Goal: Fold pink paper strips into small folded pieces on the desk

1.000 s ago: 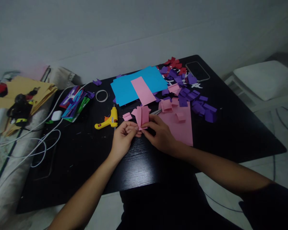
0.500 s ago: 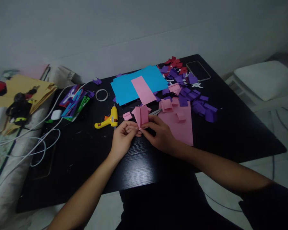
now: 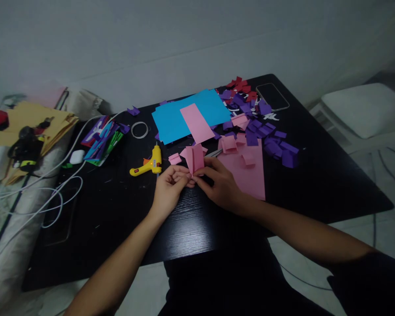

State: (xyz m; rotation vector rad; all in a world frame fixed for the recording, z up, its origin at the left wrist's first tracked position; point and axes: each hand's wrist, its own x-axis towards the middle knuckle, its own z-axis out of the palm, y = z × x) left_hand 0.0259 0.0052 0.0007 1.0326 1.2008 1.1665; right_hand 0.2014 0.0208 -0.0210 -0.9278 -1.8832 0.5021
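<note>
Between both hands is a folded piece of pink paper, standing up with a crease along its length. My left hand pinches its lower left corner, fingers curled. Thumb and fingers of my right hand close on its lower right edge. Just behind the paper lie scissors, partly hidden. A small folded pink piece rests to the left, beside a yellow glue gun. Under my right wrist is a large pink sheet with folded pink pieces on and near it.
Blue sheets with a pink strip on top lie at the back. Heaps of purple pieces and red pieces spread rightward, near a phone. A tape roll, paper strips and white cables occupy the left.
Little differs. The pink paper has shifted very slightly between my fingers, and both hands stay in nearly the same place.
</note>
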